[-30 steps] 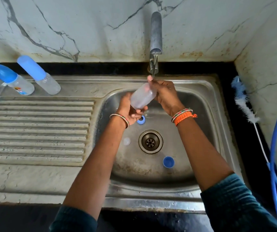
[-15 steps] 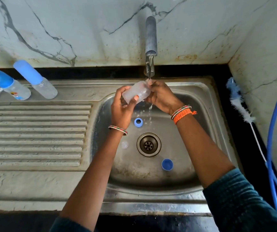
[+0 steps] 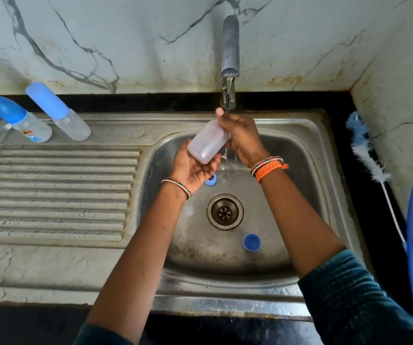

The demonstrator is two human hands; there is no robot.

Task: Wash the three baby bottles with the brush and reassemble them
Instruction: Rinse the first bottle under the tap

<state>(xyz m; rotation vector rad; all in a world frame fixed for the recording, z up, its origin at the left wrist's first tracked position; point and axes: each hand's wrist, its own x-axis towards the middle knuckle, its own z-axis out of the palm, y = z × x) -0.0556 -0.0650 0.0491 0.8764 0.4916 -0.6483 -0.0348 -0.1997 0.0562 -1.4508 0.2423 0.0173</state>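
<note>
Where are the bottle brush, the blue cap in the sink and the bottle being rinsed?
bottle brush [image 3: 365, 155]: head view, on its white bristles.
blue cap [image 3: 251, 242]: head view, on its open mouth.
bottle being rinsed [image 3: 206, 143]: head view, on its clear side wall.

Blue caps [image 3: 47, 99] on clear bottles [image 3: 72, 125]; frosted bottle [image 3: 206, 143]; orange wrist thread [image 3: 267, 169]; grey-veined white marble wall [image 3: 100, 41]; blue-and-white brush [image 3: 363, 150].
</note>
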